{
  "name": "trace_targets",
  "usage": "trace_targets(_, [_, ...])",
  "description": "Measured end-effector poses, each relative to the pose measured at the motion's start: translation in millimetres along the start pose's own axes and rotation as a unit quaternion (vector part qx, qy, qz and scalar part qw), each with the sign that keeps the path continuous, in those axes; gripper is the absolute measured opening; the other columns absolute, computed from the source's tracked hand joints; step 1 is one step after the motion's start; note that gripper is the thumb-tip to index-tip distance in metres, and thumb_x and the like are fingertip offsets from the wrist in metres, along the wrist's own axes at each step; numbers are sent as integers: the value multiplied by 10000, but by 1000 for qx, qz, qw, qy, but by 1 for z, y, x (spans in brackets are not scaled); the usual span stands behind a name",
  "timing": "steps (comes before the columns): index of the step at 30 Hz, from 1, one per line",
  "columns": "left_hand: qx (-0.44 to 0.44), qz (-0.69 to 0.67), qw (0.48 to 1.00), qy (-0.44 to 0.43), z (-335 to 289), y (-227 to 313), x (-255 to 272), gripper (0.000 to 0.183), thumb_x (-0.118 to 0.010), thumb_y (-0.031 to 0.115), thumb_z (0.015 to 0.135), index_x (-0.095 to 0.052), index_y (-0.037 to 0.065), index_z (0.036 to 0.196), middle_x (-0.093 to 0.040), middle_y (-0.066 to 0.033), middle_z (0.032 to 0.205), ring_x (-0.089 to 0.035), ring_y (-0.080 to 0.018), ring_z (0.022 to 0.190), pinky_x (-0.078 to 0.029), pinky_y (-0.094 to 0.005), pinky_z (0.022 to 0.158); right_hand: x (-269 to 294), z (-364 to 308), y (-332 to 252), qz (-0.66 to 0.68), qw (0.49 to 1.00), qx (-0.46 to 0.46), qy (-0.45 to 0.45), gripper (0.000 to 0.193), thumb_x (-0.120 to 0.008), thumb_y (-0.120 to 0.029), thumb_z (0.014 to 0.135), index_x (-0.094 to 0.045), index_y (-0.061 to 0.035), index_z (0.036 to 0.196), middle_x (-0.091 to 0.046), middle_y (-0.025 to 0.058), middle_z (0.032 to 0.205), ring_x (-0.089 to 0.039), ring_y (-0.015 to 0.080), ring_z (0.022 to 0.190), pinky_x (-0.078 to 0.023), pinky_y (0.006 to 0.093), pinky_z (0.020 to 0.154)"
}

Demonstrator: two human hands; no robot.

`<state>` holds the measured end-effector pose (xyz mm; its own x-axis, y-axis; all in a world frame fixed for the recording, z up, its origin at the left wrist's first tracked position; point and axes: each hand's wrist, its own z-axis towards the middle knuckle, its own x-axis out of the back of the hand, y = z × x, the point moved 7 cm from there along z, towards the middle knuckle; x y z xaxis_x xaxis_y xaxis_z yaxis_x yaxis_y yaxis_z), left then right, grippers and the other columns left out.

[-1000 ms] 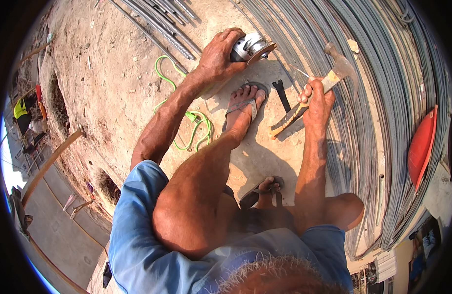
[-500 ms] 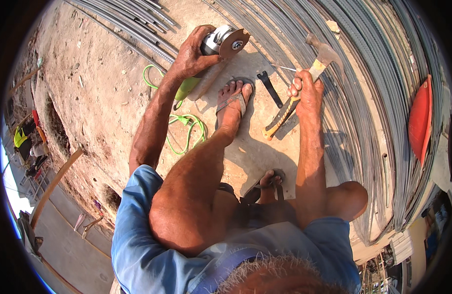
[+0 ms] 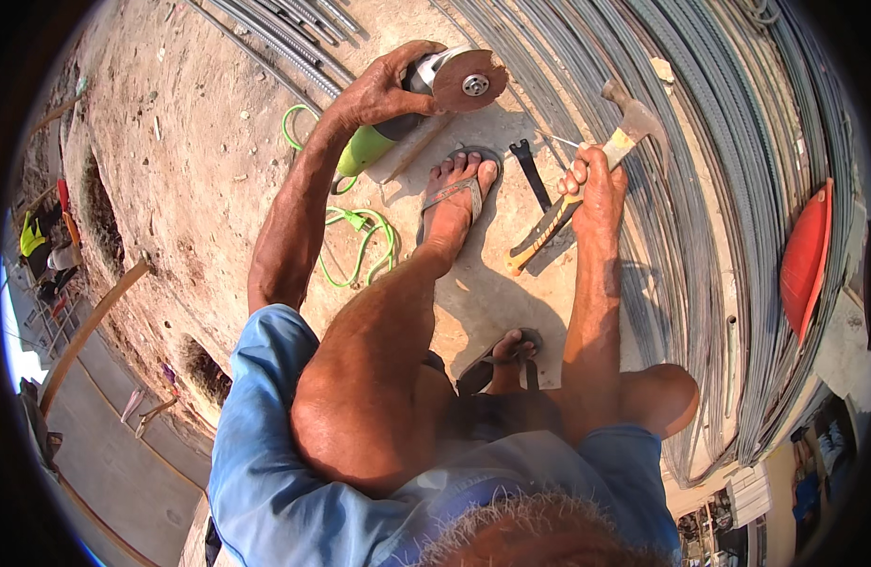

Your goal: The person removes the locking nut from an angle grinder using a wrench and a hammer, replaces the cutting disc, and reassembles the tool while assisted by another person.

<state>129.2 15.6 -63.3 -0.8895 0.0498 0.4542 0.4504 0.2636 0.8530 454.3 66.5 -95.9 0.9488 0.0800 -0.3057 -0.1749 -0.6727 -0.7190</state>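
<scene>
My left hand [image 3: 384, 93] is closed around the head of a green and silver angle grinder [image 3: 365, 149]. Its brown cutting disc [image 3: 492, 83] faces up towards me. My right hand [image 3: 598, 187] grips a claw hammer [image 3: 632, 128] by its yellow and black handle, with the metal head pointing away from me. A thin pale rod [image 3: 560, 140] sticks out leftward beside the fingers of that hand; whether they hold it is unclear. On the ground between the hands lies a black pin spanner [image 3: 530, 175], just right of my sandalled foot [image 3: 454, 194].
Long steel bars [image 3: 709, 142] run in bundles along the right, and more bars [image 3: 284, 42] lie at the far left. A red bowl-shaped object [image 3: 806, 263] rests on the right-hand bars. The green power cord [image 3: 365, 236] loops over the dirt near my left knee.
The grinder has shifted slightly right and turned, so its disc shows more of its flat face. The hammer stays in my right hand, a little lower in view.
</scene>
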Motion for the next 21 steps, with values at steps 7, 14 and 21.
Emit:
trace_targets(7, [8,-50,999,-20,4,-15,2,895,-899,260,664,-526,89,1459,-619,-141,1359,-543,-291,1306,-410,-425,1143,-8,-3,-5,10,1000,11,-15,132,-648,-155,955,-563,-84,882,-484,-11,663,-483,118,536,-439,365,520])
trace_targets(14, [11,-88,996,-18,4,-32,-2,893,-907,291,671,-532,120,1464,-596,-101,1407,-486,-258,1383,-345,-458,1198,-20,-3,-19,27,1000,3,-11,126,-642,-147,937,-562,-81,866,-480,-12,635,-466,116,495,-440,353,505])
trace_targets(21, [4,-105,994,-37,8,-23,0,880,-910,269,664,-549,129,1455,-596,-82,1413,-477,-251,1391,-333,-442,1205,-12,-3,-10,43,999,-30,0,139,-641,-145,926,-550,-88,837,-470,-13,633,-451,110,490,-435,344,495])
